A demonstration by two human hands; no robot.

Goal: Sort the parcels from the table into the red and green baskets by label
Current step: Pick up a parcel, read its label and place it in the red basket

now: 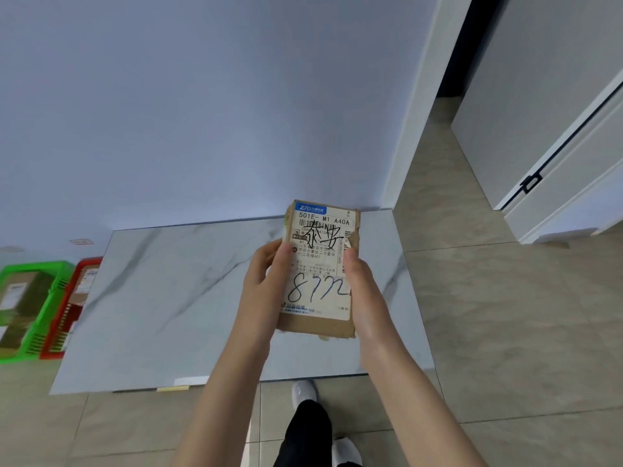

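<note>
A brown cardboard parcel (318, 264) with a white shipping label, handwritten "8772" and a blue logo strip, is held up above the marble table (161, 298), label facing me. My left hand (266, 284) grips its left edge, thumb on the label. My right hand (362, 284) grips its right edge, thumb on the front. On the floor at the far left stand the green basket (50, 288) and the red basket (72, 308), each with parcels inside.
The white marble table stands against a pale blue wall. The baskets sit beside its left end, the red one closest to it. A doorway and a white door (539, 112) are at the right. Tiled floor and my shoes show below the table's front edge.
</note>
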